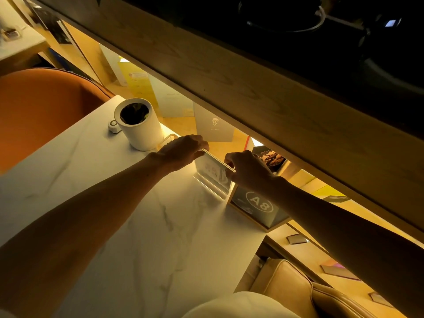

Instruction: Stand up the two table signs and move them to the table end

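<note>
Pale cloth, likely the person's lap [241,305], fills the bottom edge, and both bare forearms reach out from there over the desk [137,237].

Left fingers [202,149] are clenched in a pinch on one top corner of the clear sign [212,171]; right fingers [229,165] pinch the other top corner. Left hand [181,152] and right hand [247,171] thus hold the sign upright from above, its base resting on or just above the desk at the far end. Gripping at the top edge probably keeps the thin panel from tipping while its foot is squared up, and leaves the printed face uncovered.

Touching or just beside it, to the right, stands the A8 sign [259,206], a wood-framed block already upright at the desk's end, partly behind the right wrist. Both signs appear to be up and at the end, so I judge the task nearly done, with only a final nudge left.

To the left a white cup [140,131] stands near the left hand, with a small round device [114,126] touching its base. A curved clear piece shows between cup and left hand; what it is I cannot tell. Cards [213,127] lean on the lit shelf beyond the desk, under a wooden beam [252,88]. Nothing blocks the signs, though the cup crowds any leftward shift.
</note>
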